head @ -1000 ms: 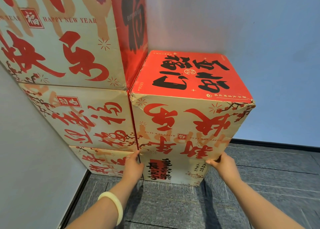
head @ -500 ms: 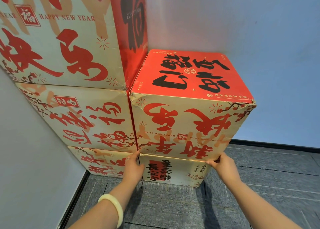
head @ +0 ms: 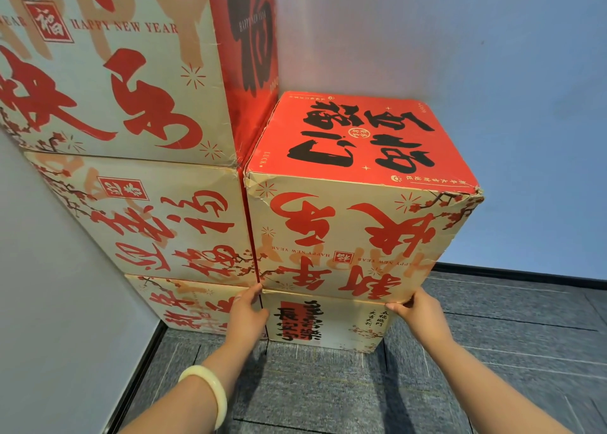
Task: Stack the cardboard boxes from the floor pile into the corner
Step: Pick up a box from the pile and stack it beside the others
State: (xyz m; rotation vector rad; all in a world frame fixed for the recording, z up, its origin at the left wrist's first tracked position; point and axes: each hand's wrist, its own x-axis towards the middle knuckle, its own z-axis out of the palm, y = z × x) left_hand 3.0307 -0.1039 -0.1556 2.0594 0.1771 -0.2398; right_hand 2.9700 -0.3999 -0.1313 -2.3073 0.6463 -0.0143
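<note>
From the head camera I see the top box [head: 354,236] sitting on the lower box [head: 328,325]. Its left edge is tight against the three-box stack [head: 147,220] in the corner, and its back edge is close to the wall [head: 492,105]. The right hand [head: 423,312] clasps its bottom right corner. The left hand [head: 246,312] touches the bottom left corner, though I cannot tell whether it grips. Open carpet [head: 492,335] lies to the right.

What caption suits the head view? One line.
Left hand and right hand hold the red-topped box by its bottom edge, atop a lower box beside the corner stack.
</note>
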